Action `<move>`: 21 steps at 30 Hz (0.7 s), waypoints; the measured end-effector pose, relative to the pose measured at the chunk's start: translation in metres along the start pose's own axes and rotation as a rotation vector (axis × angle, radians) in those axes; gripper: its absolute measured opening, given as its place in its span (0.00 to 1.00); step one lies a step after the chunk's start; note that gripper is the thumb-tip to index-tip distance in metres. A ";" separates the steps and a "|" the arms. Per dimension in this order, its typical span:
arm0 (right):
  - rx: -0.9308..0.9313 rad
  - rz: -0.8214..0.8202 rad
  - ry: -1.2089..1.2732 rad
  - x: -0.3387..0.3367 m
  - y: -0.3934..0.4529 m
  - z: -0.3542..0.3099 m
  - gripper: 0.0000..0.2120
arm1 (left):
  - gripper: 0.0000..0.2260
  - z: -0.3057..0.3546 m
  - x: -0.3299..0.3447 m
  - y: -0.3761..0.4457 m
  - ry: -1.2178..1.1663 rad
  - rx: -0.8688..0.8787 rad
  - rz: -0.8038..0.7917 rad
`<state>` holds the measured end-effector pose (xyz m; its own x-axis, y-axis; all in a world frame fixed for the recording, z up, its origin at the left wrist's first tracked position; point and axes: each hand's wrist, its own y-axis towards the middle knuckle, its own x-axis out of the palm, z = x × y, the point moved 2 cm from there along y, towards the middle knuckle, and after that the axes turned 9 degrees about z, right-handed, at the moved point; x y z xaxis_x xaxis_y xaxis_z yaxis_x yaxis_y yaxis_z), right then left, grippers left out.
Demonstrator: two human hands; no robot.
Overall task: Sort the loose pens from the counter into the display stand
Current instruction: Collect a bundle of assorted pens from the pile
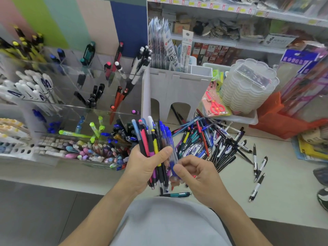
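Note:
My left hand (pixel 144 167) grips a thick bundle of mixed pens (pixel 152 137), upright, with blue, pink, black and yellow barrels. My right hand (pixel 197 174) pinches a clear blue pen (pixel 173 157) at the bundle's right side. A heap of loose pens (pixel 209 141) lies on the pale counter (pixel 284 183) just right of my hands. The clear acrylic display stand (pixel 74 96) with several pen-filled compartments stands to the left. One teal pen (pixel 175 194) lies at the counter's front edge below my hands.
A white cardboard holder (pixel 177 89) with refill packs stands behind the heap. Stacked clear plastic boxes (pixel 248 86) and packaged red scissors (pixel 216 105) sit at the right on a tray. Three black-and-white pens (pixel 258 174) lie apart at the right. Shelves fill the back.

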<state>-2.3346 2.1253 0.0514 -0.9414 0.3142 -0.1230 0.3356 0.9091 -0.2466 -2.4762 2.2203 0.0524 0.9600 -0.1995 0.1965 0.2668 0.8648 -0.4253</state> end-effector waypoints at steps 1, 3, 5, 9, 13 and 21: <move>-0.017 -0.018 -0.049 0.001 0.001 -0.004 0.03 | 0.14 0.001 -0.003 -0.002 0.046 0.002 -0.010; -0.040 -0.048 -0.144 0.002 0.004 -0.010 0.04 | 0.13 0.002 -0.008 -0.005 0.147 0.014 -0.036; -0.010 -0.109 -0.223 0.003 0.007 -0.015 0.06 | 0.10 0.005 -0.013 -0.009 0.210 0.025 -0.049; 0.054 -0.241 -0.323 0.003 0.017 -0.025 0.12 | 0.11 0.015 -0.026 -0.015 0.274 -0.029 -0.080; 0.026 -0.227 -0.085 0.008 0.036 -0.047 0.19 | 0.10 0.031 -0.038 -0.022 0.302 -0.086 -0.246; -0.087 -0.429 -0.319 0.064 0.063 -0.104 0.05 | 0.08 0.058 -0.093 -0.024 0.342 0.006 -0.085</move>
<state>-2.3774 2.2310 0.1278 -0.9316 -0.1762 -0.3178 -0.0932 0.9612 -0.2597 -2.5767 2.2446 0.0960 0.9077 -0.4124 -0.0769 0.3471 0.8412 -0.4146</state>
